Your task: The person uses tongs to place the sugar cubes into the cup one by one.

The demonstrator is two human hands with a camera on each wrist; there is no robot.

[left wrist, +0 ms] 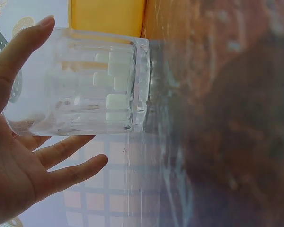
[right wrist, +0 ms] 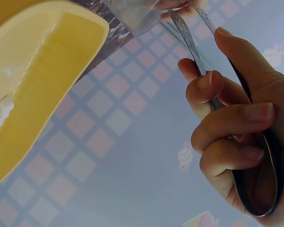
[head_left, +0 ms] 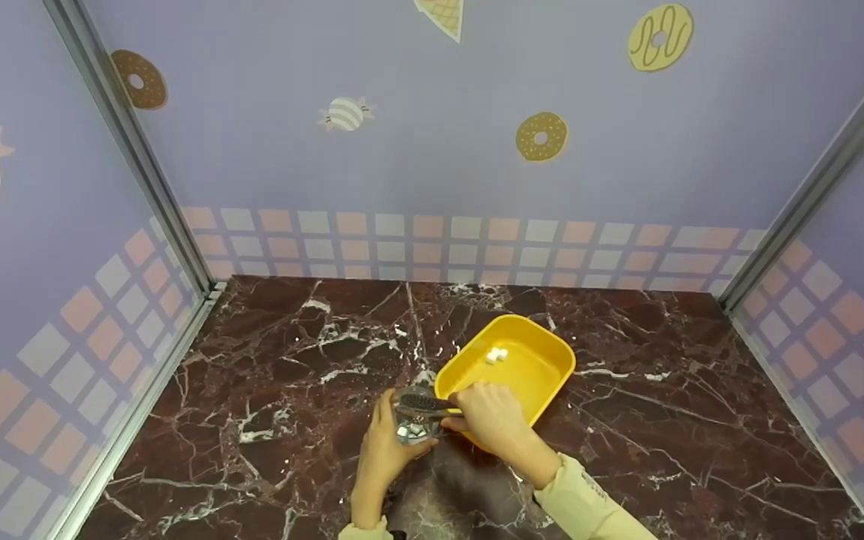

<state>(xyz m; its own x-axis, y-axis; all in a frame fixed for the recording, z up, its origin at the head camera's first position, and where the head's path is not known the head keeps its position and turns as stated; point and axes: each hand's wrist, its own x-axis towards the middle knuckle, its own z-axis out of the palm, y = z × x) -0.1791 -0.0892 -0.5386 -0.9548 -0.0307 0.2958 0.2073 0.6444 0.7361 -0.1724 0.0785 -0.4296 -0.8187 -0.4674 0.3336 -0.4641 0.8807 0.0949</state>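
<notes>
My left hand holds a clear glass that stands upright on the dark marbled table, thumb on one side and fingers on the other. Several white cubes lie at the bottom of the glass. In my right hand is a pair of metal tongs, gripped along their arms with perforated tips. Those tips are spread apart over the mouth of the glass, with nothing between them in the right wrist view. A few white cubes sit together in the yellow plastic tub beside the glass.
The tub stands right against the glass on its right side, partly under my right forearm. Patterned lilac panels close off the back and both sides of the marbled table.
</notes>
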